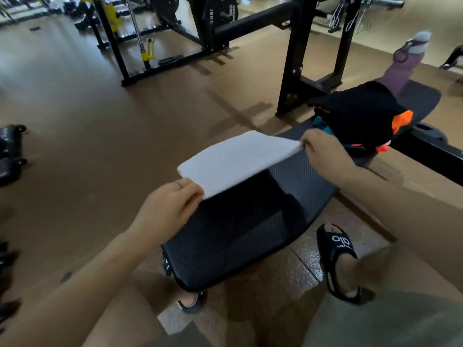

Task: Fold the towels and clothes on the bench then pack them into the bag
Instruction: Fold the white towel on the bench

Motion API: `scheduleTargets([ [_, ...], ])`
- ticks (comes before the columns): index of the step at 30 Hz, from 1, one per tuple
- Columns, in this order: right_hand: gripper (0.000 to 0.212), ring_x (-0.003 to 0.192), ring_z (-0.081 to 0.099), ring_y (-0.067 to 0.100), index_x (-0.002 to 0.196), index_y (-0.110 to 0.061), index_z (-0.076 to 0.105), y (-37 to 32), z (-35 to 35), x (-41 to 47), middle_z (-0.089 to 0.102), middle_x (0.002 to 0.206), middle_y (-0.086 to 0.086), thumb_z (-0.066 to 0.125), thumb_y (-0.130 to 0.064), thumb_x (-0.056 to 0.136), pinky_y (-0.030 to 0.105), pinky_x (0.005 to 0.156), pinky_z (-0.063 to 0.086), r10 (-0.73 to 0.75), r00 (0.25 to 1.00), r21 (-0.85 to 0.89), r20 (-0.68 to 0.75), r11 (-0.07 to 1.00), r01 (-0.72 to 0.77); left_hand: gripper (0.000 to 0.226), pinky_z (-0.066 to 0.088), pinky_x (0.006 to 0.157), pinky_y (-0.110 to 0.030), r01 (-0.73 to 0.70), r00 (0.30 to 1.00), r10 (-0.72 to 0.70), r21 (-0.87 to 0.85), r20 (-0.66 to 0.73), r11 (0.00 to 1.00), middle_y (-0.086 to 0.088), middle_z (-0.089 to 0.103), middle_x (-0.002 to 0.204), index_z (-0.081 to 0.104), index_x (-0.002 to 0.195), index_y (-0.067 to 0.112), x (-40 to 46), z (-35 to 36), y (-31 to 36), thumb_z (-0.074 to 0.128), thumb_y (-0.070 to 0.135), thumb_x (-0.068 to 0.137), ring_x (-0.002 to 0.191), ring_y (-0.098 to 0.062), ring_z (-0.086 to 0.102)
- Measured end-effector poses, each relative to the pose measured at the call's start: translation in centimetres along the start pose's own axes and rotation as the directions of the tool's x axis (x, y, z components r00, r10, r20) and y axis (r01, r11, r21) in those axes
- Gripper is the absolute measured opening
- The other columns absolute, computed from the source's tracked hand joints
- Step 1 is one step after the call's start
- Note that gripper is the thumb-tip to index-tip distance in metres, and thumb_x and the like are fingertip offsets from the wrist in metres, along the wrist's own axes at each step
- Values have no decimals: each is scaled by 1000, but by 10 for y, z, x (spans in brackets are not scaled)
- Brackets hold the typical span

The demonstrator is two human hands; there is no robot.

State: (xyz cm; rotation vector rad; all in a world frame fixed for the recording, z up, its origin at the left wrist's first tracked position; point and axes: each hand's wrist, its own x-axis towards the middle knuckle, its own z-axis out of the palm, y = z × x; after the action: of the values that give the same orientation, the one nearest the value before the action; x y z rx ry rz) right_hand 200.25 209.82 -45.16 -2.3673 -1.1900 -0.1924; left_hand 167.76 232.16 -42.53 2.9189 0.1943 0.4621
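Note:
A white towel [238, 161], folded flat, hangs in the air just above the black bench [225, 246]. My left hand [170, 206] pinches its near corner and my right hand [323, 151] pinches its far right corner, holding it stretched between them. Further along the bench lies a pile of clothes [360, 116], black on top with orange and teal parts showing. No bag is in view.
A purple water bottle [406, 61] with a grey lid lies at the bench's far end. A black rack upright [295, 58] stands close behind the bench. My sandalled feet [338, 259] stand either side of the bench. Dumbbells [10, 151] lie at left on brown floor.

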Motion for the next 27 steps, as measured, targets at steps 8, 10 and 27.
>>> scheduleTargets([
  [8,50,81,58,34,90,-7,54,58,62,-103,53,97,12,76,13,50,39,57,46,-108,916,-276,386,934,227,17,50,64,-38,-198,934,203,-47,293,979,3,58,84,62,90,19,-44,123,35,49,26,99,71,-21,58],
  [10,55,79,58,34,89,-7,55,63,61,-103,55,93,12,79,11,43,40,58,47,-128,918,-335,375,905,263,16,50,65,-37,-232,926,234,-41,295,972,4,57,83,62,89,20,-44,130,42,51,25,99,73,-19,57],
  [27,21,76,54,24,99,-17,55,-117,86,-147,55,88,2,60,-14,79,35,67,44,-403,815,-41,416,887,460,45,52,87,-42,555,820,-503,-165,273,815,-2,51,123,42,141,23,21,100,-68,57,33,99,96,-21,61],
])
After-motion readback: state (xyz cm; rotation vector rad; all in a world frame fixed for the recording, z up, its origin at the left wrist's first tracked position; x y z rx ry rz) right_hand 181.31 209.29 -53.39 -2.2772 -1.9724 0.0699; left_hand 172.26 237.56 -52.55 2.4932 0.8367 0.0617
